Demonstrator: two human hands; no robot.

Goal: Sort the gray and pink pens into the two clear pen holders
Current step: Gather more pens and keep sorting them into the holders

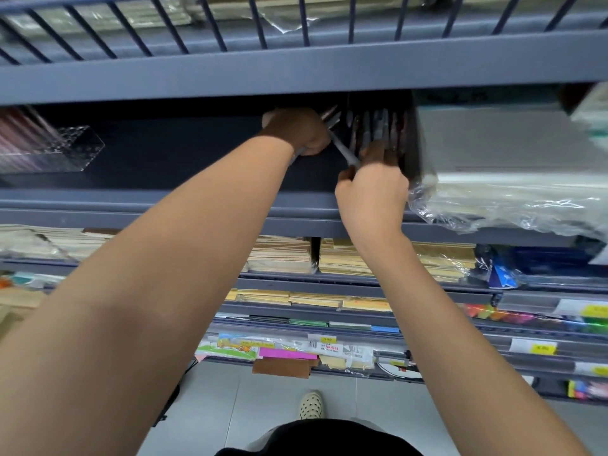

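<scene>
Fingers of the right hand pinch the near end of a gray pen, while the left hand, farther in on the shelf, curls round a bunch of more gray ones. Just beyond, a row of pens stands in shadow, and the clear holder with pink pens sits well to the left. Crowded by the wrapped stack on the right, the pen could snag, slip and drop off the shelf edge.
</scene>
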